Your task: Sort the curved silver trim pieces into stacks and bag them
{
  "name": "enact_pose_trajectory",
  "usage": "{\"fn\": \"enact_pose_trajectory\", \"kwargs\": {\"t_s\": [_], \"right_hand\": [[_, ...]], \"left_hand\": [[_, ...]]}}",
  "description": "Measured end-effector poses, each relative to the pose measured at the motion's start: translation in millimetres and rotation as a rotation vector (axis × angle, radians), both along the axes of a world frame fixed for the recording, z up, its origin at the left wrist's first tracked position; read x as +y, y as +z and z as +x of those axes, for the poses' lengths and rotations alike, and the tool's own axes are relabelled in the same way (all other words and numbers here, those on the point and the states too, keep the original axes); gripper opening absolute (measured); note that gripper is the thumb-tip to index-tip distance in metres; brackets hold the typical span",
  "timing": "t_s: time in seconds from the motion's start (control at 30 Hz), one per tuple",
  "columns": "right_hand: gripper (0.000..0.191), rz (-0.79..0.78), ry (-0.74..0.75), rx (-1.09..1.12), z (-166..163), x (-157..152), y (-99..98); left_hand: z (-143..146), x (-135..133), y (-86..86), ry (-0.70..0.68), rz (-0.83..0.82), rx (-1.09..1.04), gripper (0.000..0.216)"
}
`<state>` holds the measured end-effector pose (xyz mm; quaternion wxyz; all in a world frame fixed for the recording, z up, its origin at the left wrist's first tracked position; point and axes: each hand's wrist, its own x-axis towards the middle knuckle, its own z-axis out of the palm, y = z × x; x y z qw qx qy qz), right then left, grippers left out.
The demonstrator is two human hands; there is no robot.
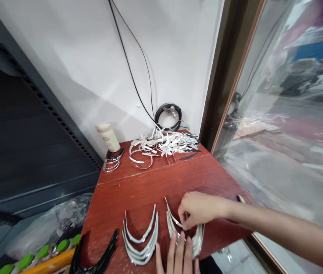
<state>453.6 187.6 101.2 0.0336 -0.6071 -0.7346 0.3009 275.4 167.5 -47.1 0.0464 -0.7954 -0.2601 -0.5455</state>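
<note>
My right hand (194, 209) is closed in a pinch on a thin, curved silver strip (174, 216), at the inner side of a nested stack of U-shaped silver strips (171, 228). My left hand (178, 255) lies with its fingers stretched out over the lower middle of that stack, hiding part of it. Left of it sits a second nested stack of U-shaped silver strips (140, 254). Farther left, near the table's edge, is a stack of curved black strips (98, 262). All three stacks curve towards me.
A red-brown table (138, 186) stands against a white wall. At its back lie a tangled pile of white and silver strips (167, 142), a coiled black cable (168, 116) and a white bottle (109, 137) beside silver rings (111, 163). Glass (264, 160) borders the right; green-capped containers (43, 251) stand lower left.
</note>
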Motion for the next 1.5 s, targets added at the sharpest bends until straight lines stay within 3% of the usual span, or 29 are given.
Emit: {"fn": "enact_pose_trajectory", "kwargs": {"t_s": [0.13, 0.3, 0.47, 0.6, 0.7, 0.83, 0.97, 1.03, 1.13, 1.23, 1.37, 1.5], "right_hand": [[0.016, 0.033, -0.073, -0.132, 8.4, 19.4, 11.9], [0.020, -0.060, -0.079, 0.009, 23.9, 28.0, 24.0], [0.022, 0.296, -0.042, -0.190, 27.3, 12.7, 50.5], [0.021, 0.396, 0.058, -0.347, 13.1, 8.4, 62.0], [0.018, 0.459, 0.243, -0.387, -0.1, 17.7, 46.6], [0.010, 0.550, 0.429, -0.136, -6.3, 34.3, 18.1], [0.016, 0.650, 0.166, 0.069, -1.4, 34.6, 4.6], [0.021, 0.558, 0.042, 0.073, -0.1, 26.4, -3.2], [0.021, 0.373, -0.031, 0.088, -1.0, 10.1, -20.7], [0.013, 0.365, -0.138, 0.059, -2.2, -2.5, -34.9], [0.021, 0.440, -0.122, -0.030, -1.9, -11.6, -33.0], [0.021, 0.377, -0.053, -0.094, -3.8, -17.5, -23.8]], "left_hand": [[1.2, 1.2, -0.1, 0.008, 0.015, -0.017, 0.028], [0.4, 1.2, -3.7, 0.001, 0.000, -0.017, 0.029], [3.1, 0.9, -4.0, -0.001, -0.037, -0.024, 0.029], [2.1, 3.0, -0.4, -0.001, -0.037, -0.028, 0.030], [-1.4, 3.2, 3.0, -0.011, -0.027, 0.052, 0.028], [-2.5, 1.2, 4.7, -0.015, -0.019, 0.035, 0.028], [-2.7, 0.0, 5.3, -0.022, -0.037, 0.035, 0.028], [-4.7, 0.2, 6.0, -0.032, -0.040, 0.073, 0.028], [-7.7, 0.9, 6.5, -0.034, -0.037, 0.108, 0.028], [-7.4, 1.0, 5.7, -0.032, -0.041, 0.106, 0.028], [-4.2, -0.2, 2.6, -0.021, -0.049, 0.046, 0.028], [-2.4, -1.2, 0.9, -0.012, -0.044, 0.028, 0.027]]}}
